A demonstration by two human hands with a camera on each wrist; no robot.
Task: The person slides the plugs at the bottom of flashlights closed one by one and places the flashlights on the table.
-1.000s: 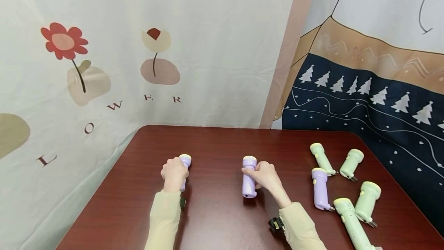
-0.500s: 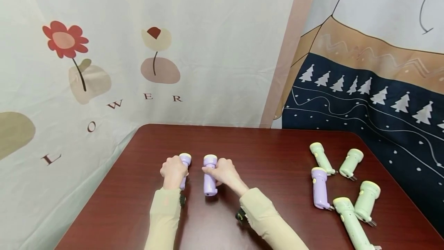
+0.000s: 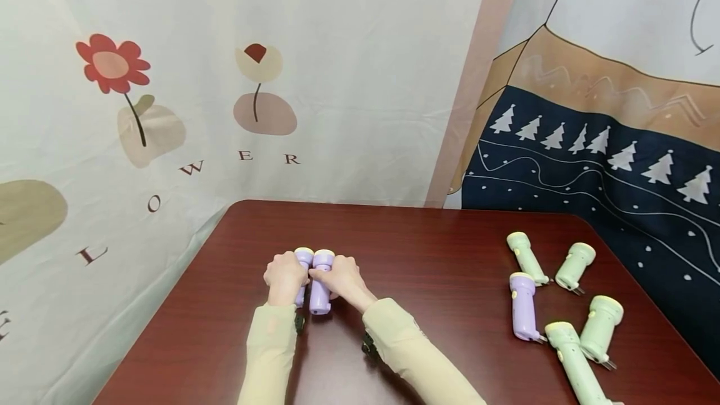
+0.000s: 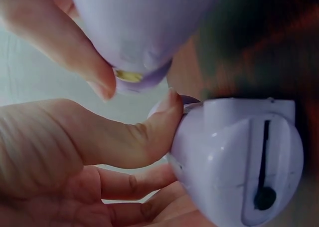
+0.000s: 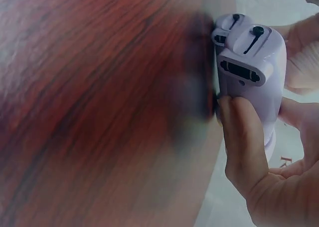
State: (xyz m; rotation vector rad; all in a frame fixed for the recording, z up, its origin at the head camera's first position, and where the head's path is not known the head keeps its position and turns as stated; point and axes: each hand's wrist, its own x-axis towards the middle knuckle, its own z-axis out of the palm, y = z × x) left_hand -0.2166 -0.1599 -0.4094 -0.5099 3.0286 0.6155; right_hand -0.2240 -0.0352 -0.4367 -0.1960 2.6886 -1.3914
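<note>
Side by side near the table's middle-left are two lavender flashlights with pale yellow rims. My left hand (image 3: pixel 285 277) grips the left flashlight (image 3: pixel 304 257), covering much of its body. In the left wrist view the thumb presses along that flashlight (image 4: pixel 234 157), whose end has a dark slot. My right hand (image 3: pixel 344 279) holds the other flashlight (image 3: pixel 320 297) between thumb and fingers, right alongside the first. From the right wrist, this flashlight (image 5: pixel 254 82) shows its slotted end, fingers on both sides, close to the table surface.
On the right of the dark red table (image 3: pixel 427 342) lie a third lavender flashlight (image 3: pixel 524 308) and several green flashlights (image 3: pixel 602 324), some with plug prongs out. Behind the table hangs a printed curtain (image 3: pixel 360 80).
My right hand has carried its lavender flashlight leftward, from well apart to right beside the other one. The left hand has kept its grip in nearly the same place.
</note>
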